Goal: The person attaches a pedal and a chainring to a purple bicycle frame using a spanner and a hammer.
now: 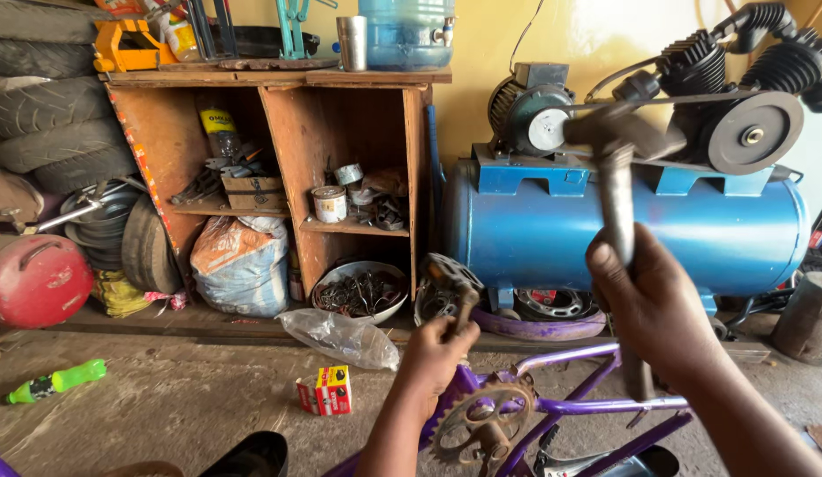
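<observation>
Right hand: I see my right hand (651, 305) raised in front of the blue compressor tank (623, 225), fingers wrapped tight around the handle of a hammer (616, 177).
Hammer: head up and motion-blurred, above the grip; the shaft runs down through the fist and its lower end shows beneath the hand.
Left hand: my left hand (435, 353) is lower and to the left, closed around the crank arm (465, 311) of a purple bicycle frame (570, 402).
Pedal: the pedal (448, 276) sits at the top end of the crank arm, just above the left grip, tilted.
Chainring: the rusty toothed chainring (483, 422) lies just beneath and right of the left fist, mounted on the frame.
Relation: hammer head is well above and right of the pedal, the two apart; right grip is higher than the left.
Floor: a small red and yellow box (328, 390), a crumpled clear plastic bag (340, 337) and a green bottle (57, 381) lie on the concrete left of the frame.
Behind: wooden shelf unit (287, 168) holding tins and metal parts; stacked tyres (49, 106) at far left.
</observation>
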